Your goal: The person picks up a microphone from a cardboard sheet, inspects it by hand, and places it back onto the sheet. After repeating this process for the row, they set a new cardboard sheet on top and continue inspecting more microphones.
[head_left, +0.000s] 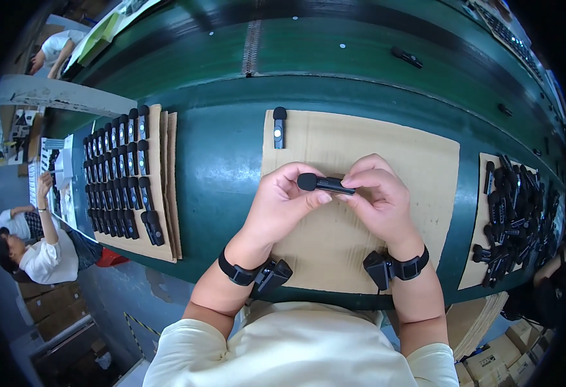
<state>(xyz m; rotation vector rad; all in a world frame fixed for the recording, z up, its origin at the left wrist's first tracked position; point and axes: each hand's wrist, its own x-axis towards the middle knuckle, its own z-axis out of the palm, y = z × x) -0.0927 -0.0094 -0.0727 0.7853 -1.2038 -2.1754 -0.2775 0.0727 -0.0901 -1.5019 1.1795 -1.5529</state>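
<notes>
Between my two hands, above a cardboard sheet (360, 258), I hold a small black clip-on microphone (327, 184) with a round foam tip pointing left. My left hand (281, 200) pinches it near the foam end. The fingers of my right hand (378, 193) grip its other end. Another microphone of the same kind (279, 129) lies upright at the sheet's upper left corner, foam end away from me. Each of my wrists wears a black strap with a small black box.
At left, rows of black microphones (121, 173) lie on stacked cardboard. A loose pile of black microphones (510, 216) covers cardboard at right. Beyond the table runs a green conveyor belt (334, 48) carrying a few black pieces. Other people (50, 251) are at the far left.
</notes>
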